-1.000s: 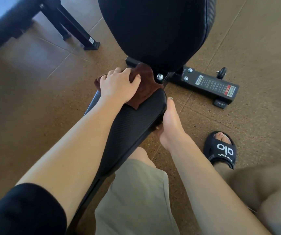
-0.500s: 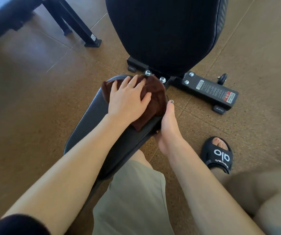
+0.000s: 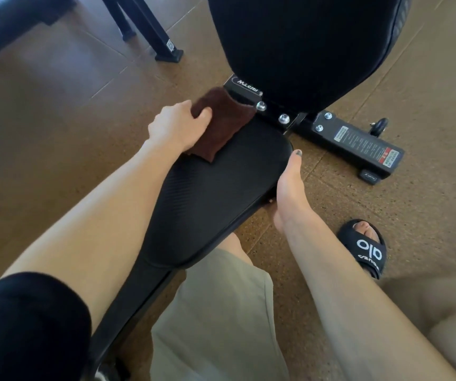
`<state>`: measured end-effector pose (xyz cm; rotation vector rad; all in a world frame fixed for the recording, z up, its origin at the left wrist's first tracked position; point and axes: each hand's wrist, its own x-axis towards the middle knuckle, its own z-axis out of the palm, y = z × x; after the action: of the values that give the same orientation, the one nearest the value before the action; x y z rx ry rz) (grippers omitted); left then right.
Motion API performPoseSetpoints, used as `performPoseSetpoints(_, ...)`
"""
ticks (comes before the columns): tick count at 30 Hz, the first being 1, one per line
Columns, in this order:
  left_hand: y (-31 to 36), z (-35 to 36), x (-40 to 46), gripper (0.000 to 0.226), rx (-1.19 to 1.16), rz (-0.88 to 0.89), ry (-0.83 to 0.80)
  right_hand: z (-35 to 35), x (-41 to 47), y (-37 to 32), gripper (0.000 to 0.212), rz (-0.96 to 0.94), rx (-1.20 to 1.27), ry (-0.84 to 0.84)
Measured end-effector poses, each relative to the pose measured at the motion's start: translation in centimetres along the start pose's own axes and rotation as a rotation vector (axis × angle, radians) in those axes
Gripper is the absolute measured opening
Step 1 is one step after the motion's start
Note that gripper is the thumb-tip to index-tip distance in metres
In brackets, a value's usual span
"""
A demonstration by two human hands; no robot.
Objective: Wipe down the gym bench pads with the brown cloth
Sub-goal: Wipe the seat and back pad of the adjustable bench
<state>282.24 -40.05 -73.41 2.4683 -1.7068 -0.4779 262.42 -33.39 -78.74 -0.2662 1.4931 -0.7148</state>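
Progress looks partial, judged from how things lie. Brown cloth (image 3: 222,125) sits on the far left corner of the seat pad (image 3: 207,204), up against the hinge bracket (image 3: 246,88). Left hand (image 3: 176,126) grips the cloth's left edge, thumb curled over the fabric, the rest of the fingers hidden beneath or behind it. Right hand (image 3: 290,185) clasps the seat pad's right edge, thumb lying along the rim and fingers tucked underneath, apparently steadying it.

Nothing shows which parts of the seat pad are already wiped; no damp streak is legible on the black textured cover. Near half of the seat pad, toward the person, lies bare. Back pad (image 3: 303,48) stands raised behind the hinge with no cloth on it, so it probably remains to do.

Around: two shiny bolts (image 3: 272,112) sit just beside the cloth and could snag it. Base bar (image 3: 358,144) with warning labels rests on the brown cork-pattern floor (image 3: 56,119), a small wheel (image 3: 380,125) at its far end. Black slide sandal (image 3: 367,248) on the person's foot is planted right of the bench. Dark frame leg (image 3: 150,31) stands well apart, upper left.
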Motion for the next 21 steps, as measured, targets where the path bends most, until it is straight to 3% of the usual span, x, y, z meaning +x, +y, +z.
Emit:
performPoseSetpoints(3,-4.1,-0.2,-4.5,0.047,-0.113,-0.141,0.030,0.1,-0.8,0.2,0.088,-0.084,-0.036,0.004)
performPoseSetpoints(8,-7.4,-0.6,-12.6,0.043,-0.059,-0.220,0.109,-0.1,-0.4,0.5,0.104,-0.139,-0.040,-0.004)
performPoseSetpoints(12,-10.1,1.5,-19.6,0.044,-0.289,-0.285,0.236,0.2,-1.6,0.3,0.089,-0.173,-0.119,0.043)
performPoseSetpoints(14,-9.4,3.8,-22.9,0.058,-0.426,-0.266,0.347,0.3,-1.3,0.3,0.088,-0.179,-0.139,0.059)
performPoseSetpoints(17,-7.3,6.0,-24.9,0.060,-0.445,-0.193,0.437,0.3,-1.1,0.5,0.089,-0.180,-0.110,0.056)
performPoseSetpoints(21,-8.1,6.1,-24.3,0.065,-0.163,0.023,0.456,0.3,-1.0,0.6,0.088,-0.178,-0.103,0.051)
